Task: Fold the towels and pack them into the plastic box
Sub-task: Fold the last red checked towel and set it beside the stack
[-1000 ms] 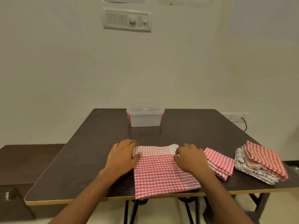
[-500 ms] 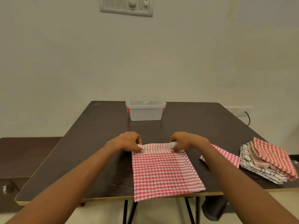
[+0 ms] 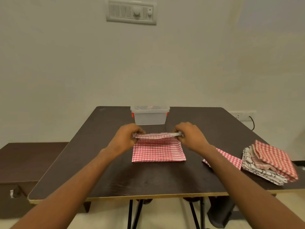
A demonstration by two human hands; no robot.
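Note:
A red-and-white checked towel (image 3: 158, 152) lies in the middle of the dark table (image 3: 115, 179). My left hand (image 3: 126, 138) pinches its far left corner and my right hand (image 3: 191, 136) pinches its far right corner, with that far edge lifted off the table. The clear plastic box (image 3: 149, 117), lid on with red clips, stands just beyond my hands near the table's far edge. A folded red checked towel (image 3: 231, 158) lies to the right, partly hidden by my right forearm.
A stack of towels (image 3: 270, 162), red checked on top and black-and-white patterned below, sits at the table's right edge. A low dark bench (image 3: 24, 159) stands to the left. A wall socket with a cable (image 3: 242, 115) is behind the table's right side.
My hands went from pressing the towel flat to gripping its far corners. The towel has slid away from the table's front edge, and its far edge now stands lifted.

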